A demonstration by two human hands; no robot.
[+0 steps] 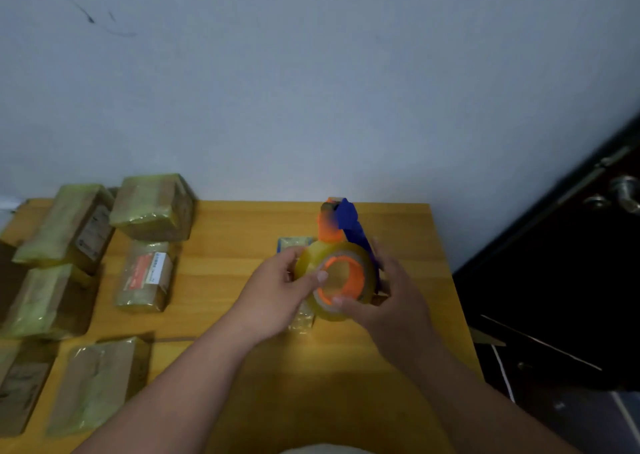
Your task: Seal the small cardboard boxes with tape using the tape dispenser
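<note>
Wooden table (pixel 242 232) w/ taped boxes (pixel 152 208) stacked at its left. Both hands hold the tape dispenser (pixel 341 263) above a small box (pixel 294 246) mid-table. Left hand (pixel 277 298) fingers curl on the roll; right hand (pixel 391 301) grips its far side.

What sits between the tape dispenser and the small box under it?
Only the hands. The tape dispenser is held over the small box, the left hand covering most of that box and the right hand gripping the roll side. No other object intervenes.
</note>
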